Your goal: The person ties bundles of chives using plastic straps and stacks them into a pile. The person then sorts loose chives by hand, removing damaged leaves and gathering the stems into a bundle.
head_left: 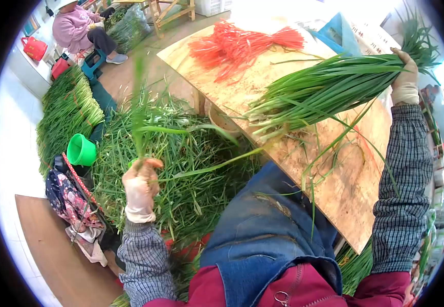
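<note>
My right hand [406,77], in a pale glove, is closed round a thick bunch of garlic chives [334,84] above the right part of the wooden table [345,199]. The pale stem ends point left and the leafy tips stick out past my hand. A few long leaves hang loose from the bunch toward the table's front edge. Over the pile of loose leaves [191,199] on the left, my gloved left hand [141,181] is closed on a small tuft of chive leaves [139,112]. That tuft stands upright and is blurred.
Red plastic ties [242,43] lie on the table's far side, near a blue plastic thing [337,36]. Bundled chives [68,112] are stacked at the left beside a green bucket [81,150]. Another person [76,28] sits at the back left. A brown board [53,250] lies front left.
</note>
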`<move>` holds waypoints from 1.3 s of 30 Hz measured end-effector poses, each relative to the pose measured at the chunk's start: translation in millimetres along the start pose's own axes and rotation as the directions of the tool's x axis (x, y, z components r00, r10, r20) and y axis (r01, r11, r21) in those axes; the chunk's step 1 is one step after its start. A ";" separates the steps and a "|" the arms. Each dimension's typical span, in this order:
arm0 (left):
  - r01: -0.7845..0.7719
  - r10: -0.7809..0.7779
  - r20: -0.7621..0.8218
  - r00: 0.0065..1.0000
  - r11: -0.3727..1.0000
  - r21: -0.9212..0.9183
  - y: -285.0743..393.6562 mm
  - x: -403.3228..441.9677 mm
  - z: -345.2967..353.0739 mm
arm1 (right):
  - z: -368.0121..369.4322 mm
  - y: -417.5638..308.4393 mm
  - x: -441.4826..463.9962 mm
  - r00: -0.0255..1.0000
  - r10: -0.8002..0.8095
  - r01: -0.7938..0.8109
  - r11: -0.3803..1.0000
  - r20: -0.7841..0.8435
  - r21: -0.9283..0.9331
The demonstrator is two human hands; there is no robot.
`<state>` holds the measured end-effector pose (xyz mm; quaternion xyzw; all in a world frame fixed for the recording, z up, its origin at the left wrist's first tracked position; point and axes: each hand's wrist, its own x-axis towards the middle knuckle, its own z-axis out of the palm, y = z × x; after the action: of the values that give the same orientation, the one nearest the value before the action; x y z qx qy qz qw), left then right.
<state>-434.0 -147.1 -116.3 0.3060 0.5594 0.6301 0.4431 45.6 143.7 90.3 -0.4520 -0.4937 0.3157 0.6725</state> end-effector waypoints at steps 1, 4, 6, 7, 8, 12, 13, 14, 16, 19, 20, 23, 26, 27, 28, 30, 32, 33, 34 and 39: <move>-0.029 0.030 -0.036 0.999 0.999 0.030 3.6 -3.3 -5.6 | -3.1 2.9 3.5 0.999 0.037 -0.036 0.998 -0.005 0.059; -0.087 0.100 -0.159 0.982 0.993 0.085 26.9 -7.5 -8.0 | -8.1 8.0 3.4 0.998 0.049 -0.046 0.995 -0.029 0.084; -0.187 0.212 -0.149 0.966 0.968 0.166 52.1 1.1 -1.3 | -11.7 8.8 6.1 0.997 0.077 -0.073 0.991 -0.029 0.112; -0.205 0.243 -0.162 0.956 0.954 0.217 67.6 9.4 5.8 | -13.0 8.2 4.8 0.997 0.076 -0.072 0.990 -0.029 0.119; -0.222 0.273 -0.172 0.947 0.938 0.268 84.1 21.0 14.9 | -14.2 6.7 2.5 0.997 0.073 -0.069 0.990 -0.031 0.125; -0.356 0.424 -0.060 0.904 0.821 0.447 143.4 78.9 73.8 | -8.8 -3.4 -15.1 0.999 0.036 -0.033 0.988 -0.015 0.150; -0.383 0.425 0.023 0.905 0.791 0.478 155.0 92.1 92.3 | -8.4 -5.2 -17.6 1.000 0.026 -0.026 0.992 0.004 0.123; -0.414 0.423 0.104 0.900 0.758 0.504 164.0 111.1 109.5 | -7.2 -6.0 -19.3 1.000 0.023 -0.022 0.992 -0.009 0.120; -0.902 0.697 0.616 0.367 0.106 0.418 147.9 203.3 126.0 | -6.4 -5.2 -18.8 0.999 0.021 -0.017 0.993 -0.033 0.115; -0.727 0.463 0.652 0.601 -0.023 0.686 128.2 216.9 215.7 | -8.3 -0.8 -14.9 0.990 0.099 -0.082 0.983 -0.100 0.165; -0.571 0.350 0.540 0.765 -0.017 0.821 124.7 213.4 233.9 | -5.7 1.6 -14.5 0.982 0.118 -0.087 0.977 -0.148 0.196; -0.782 0.619 0.626 0.475 -0.029 0.622 86.5 186.6 222.3 | -12.1 7.1 -14.7 0.987 0.055 -0.031 0.988 -0.152 0.153; -0.814 0.619 0.529 0.580 0.404 0.418 56.0 124.1 196.0 | -23.8 16.4 -11.8 0.982 0.093 -0.063 0.981 -0.163 0.183; -0.729 0.572 0.456 0.682 0.584 0.358 38.6 117.0 188.6 | -25.1 18.2 -10.7 0.981 0.099 -0.067 0.980 -0.167 0.189; -0.632 0.465 0.457 0.758 0.695 0.342 22.5 111.3 182.6 | -24.8 18.4 -10.0 0.980 0.102 -0.068 0.979 -0.170 0.193; -0.585 0.407 0.469 0.784 0.739 0.336 -1.7 103.0 182.9 | -19.4 16.0 -17.0 0.980 0.100 -0.065 0.979 -0.174 0.194; -0.782 0.558 0.547 0.624 0.462 0.420 -9.4 101.5 188.5 | -21.9 14.8 -16.1 0.984 0.091 -0.062 0.981 -0.154 0.183; -0.765 0.528 0.559 0.639 0.513 0.390 -11.5 101.7 194.7 | -19.0 12.1 -18.2 0.980 0.094 -0.062 0.981 -0.175 0.184; -0.717 0.487 0.549 0.679 0.602 0.351 -11.8 101.6 196.2 | -15.8 10.0 -19.3 0.976 0.098 -0.061 0.981 -0.197 0.186; -0.122 0.056 0.452 0.890 0.985 0.118 34.1 70.0 178.8 | -33.1 -14.7 -8.7 0.983 -0.130 0.152 0.973 0.130 -0.174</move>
<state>-313.2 -5.9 -57.3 0.4991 0.4719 0.5208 0.5069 74.0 120.5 97.1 -0.4562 -0.5905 0.2465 0.6185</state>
